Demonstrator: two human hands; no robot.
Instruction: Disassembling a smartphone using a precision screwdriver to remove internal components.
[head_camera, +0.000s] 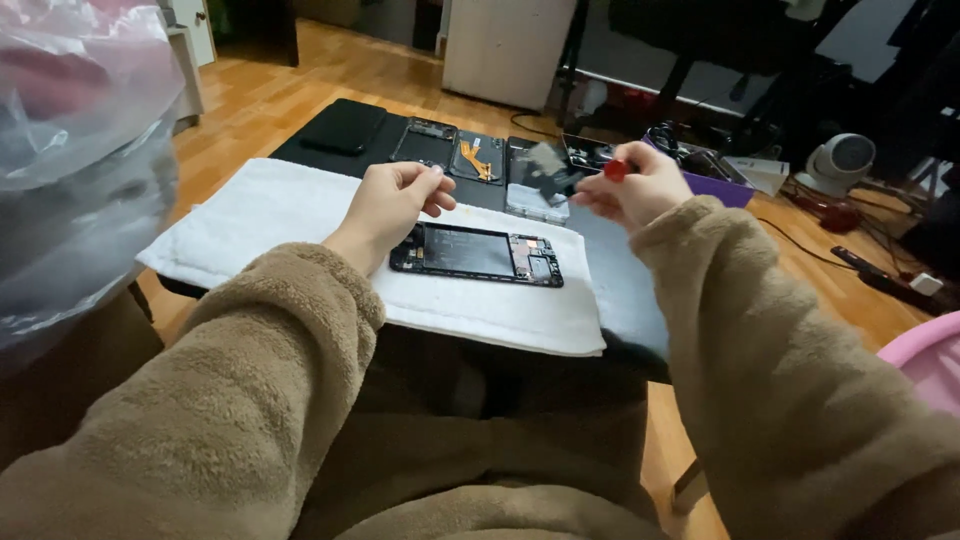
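Observation:
An opened black phone (478, 253) lies flat on a white towel (300, 215) spread over a small dark table (318, 137). My left hand (392, 202) hovers just above the phone's left end, fingers curled with the fingertips pinched together; whether it holds something tiny I cannot tell. My right hand (634, 187) is raised to the right of the phone and grips a small screwdriver with a red cap (614, 170). Both arms wear fuzzy brown sleeves.
Behind the towel lie a black back cover (345, 125), a phone frame (425, 143), a panel with an orange flex cable (478, 158) and a clear plastic box (537, 203). A purple tray of tools (722, 184) sits at the right. A plastic bag (75, 150) fills the left.

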